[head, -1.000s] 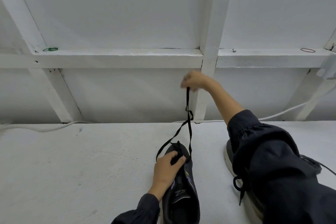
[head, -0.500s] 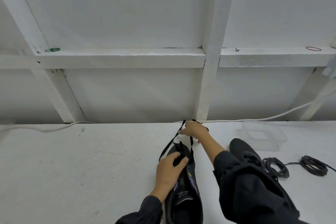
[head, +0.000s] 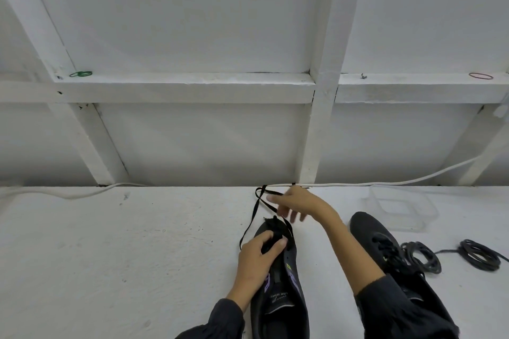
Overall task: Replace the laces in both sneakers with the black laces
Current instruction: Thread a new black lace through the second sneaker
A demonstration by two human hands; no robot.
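On the white tabletop (head: 110,256), the left hand (head: 257,261) pins the toe end of a dark grey sneaker (head: 279,292) while the right hand (head: 296,201), fingers loosely spread, has the flat black lace (head: 257,212) looped at its fingertips above the shoe, and a second dark sneaker (head: 385,250) lies just right.

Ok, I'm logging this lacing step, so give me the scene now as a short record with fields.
surface: white table
shoe in work: near sneaker, toe pointing away
left hand: pressing on the near sneaker's front
right hand: at the black lace, fingers blurred, grip unclear
other shoe: second sneaker, to the right
spare: coiled laces, clear container
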